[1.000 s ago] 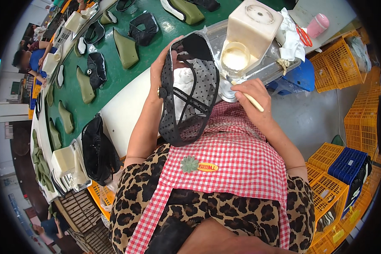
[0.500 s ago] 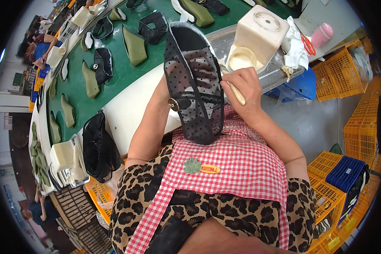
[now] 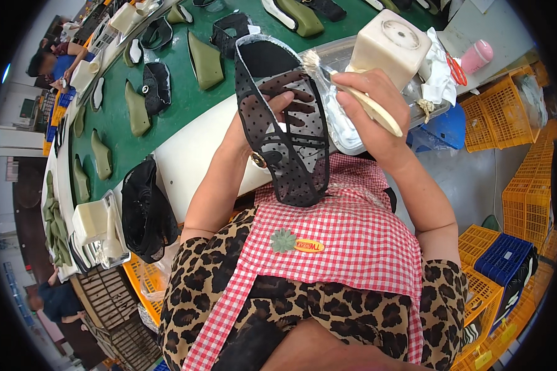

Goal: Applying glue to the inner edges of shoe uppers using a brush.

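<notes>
A black shoe upper (image 3: 296, 162) of sheer dotted mesh, with a round gold-rimmed ornament on its left side, hangs upright before me. My left hand (image 3: 281, 104) grips it from the left, fingers showing through the mesh. In my right hand (image 3: 377, 102) is a brush (image 3: 382, 117) with a pale handle, its whitish bristles at the upper's top right edge; whether they touch cannot be told. Just beyond the right hand, a cream plastic container (image 3: 377, 52) stands on a clear tray (image 3: 348, 143) smeared with white.
Olive shoe lasts (image 3: 204, 62) and black upper pieces (image 3: 157, 86) lie across the green table (image 3: 173, 117). At left sits a black bundle of uppers (image 3: 145, 213). Red scissors (image 3: 456, 70), a white cloth (image 3: 439, 77) and a pink bottle (image 3: 476, 57) are at right, above yellow crates (image 3: 504, 117).
The brush has come up from beside the container to the upper's top right edge. The upper has tilted slightly, and more of the left hand shows inside it.
</notes>
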`<state>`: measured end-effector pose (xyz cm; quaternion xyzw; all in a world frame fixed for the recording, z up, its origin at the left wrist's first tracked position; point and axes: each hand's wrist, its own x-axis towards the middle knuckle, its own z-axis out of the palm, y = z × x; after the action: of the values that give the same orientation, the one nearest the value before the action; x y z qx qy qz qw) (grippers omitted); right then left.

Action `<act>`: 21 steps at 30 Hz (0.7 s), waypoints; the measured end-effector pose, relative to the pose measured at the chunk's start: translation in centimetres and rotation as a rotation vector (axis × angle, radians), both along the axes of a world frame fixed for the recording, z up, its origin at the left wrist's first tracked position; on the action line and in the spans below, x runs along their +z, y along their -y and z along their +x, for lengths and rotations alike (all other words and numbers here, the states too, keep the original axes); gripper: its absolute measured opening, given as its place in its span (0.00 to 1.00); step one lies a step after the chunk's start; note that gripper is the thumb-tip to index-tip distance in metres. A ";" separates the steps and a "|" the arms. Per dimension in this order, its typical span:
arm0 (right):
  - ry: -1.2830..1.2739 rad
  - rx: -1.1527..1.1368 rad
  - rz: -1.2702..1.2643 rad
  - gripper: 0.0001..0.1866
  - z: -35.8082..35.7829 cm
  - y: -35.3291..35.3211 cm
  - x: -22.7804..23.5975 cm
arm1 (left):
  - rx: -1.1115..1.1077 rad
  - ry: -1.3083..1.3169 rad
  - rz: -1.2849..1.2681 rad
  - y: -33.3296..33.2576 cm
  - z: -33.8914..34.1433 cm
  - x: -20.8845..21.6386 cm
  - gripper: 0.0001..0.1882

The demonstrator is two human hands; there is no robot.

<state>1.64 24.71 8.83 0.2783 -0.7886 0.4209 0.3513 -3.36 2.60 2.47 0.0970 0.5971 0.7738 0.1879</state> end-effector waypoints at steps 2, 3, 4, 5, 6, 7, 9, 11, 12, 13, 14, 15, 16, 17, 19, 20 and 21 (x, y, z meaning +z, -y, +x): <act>0.011 0.043 0.037 0.11 -0.4 0.1 -0.1 | 0.019 -0.027 -0.065 0.0 0.1 0.2 0.20; 0.012 0.043 0.038 0.11 -0.3 0.1 -0.4 | 0.015 -0.020 0.009 -0.1 0.4 0.7 0.20; 0.022 0.039 0.044 0.11 -0.1 0.0 -1.0 | 0.011 -0.013 0.082 -0.1 0.6 1.0 0.21; 0.032 0.035 0.049 0.11 0.2 -0.1 -1.5 | 0.012 -0.012 0.083 0.0 0.5 1.1 0.21; 0.080 0.041 0.029 0.11 0.7 -0.3 -2.1 | 0.021 -0.015 0.100 0.2 0.4 1.0 0.21; 0.082 0.043 0.030 0.11 1.4 -0.4 -2.5 | 0.031 -0.017 0.118 0.4 0.4 1.0 0.20; 0.202 0.044 0.038 0.11 2.7 -0.7 -3.3 | 0.025 -0.012 0.120 0.9 0.1 0.7 0.22; 0.215 0.053 0.044 0.11 3.6 -1.0 -4.3 | -0.077 -0.016 0.242 1.2 -0.4 0.3 0.23; 0.241 0.070 0.050 0.11 4.2 -1.1 -4.7 | -0.032 0.031 0.244 1.2 -0.2 0.3 0.23; 0.266 0.087 0.055 0.10 4.6 -1.3 -5.2 | -0.034 0.032 0.244 1.2 -0.1 0.6 0.23; 0.283 0.105 0.083 0.10 4.8 -1.7 -5.6 | -0.032 0.032 0.261 1.3 0.0 0.8 0.23; 0.284 0.104 0.083 0.10 5.0 -1.9 -6.0 | -0.030 0.031 0.277 1.4 0.0 0.9 0.23; 0.321 0.100 0.072 0.10 5.3 -1.9 -6.1 | 0.001 0.008 0.223 1.7 0.0 0.8 0.24; 0.359 0.095 0.060 0.10 5.4 -1.9 -6.2 | 0.001 0.010 0.222 1.9 0.0 0.6 0.24; 0.342 0.068 0.042 0.10 5.5 -2.0 -5.9 | -0.010 0.127 0.382 2.2 -0.2 0.1 0.30; 0.324 0.041 0.024 0.10 5.4 -1.9 -5.7 | 0.004 0.128 0.349 2.4 -0.3 -0.3 0.33; 0.326 0.042 0.023 0.10 5.2 -1.8 -5.4 | 0.005 0.130 0.348 2.3 -0.3 -0.5 0.33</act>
<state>6.84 26.46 3.46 0.2269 -0.8340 0.4586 0.2066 -3.65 0.28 1.97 0.0762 0.4409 0.8706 0.2046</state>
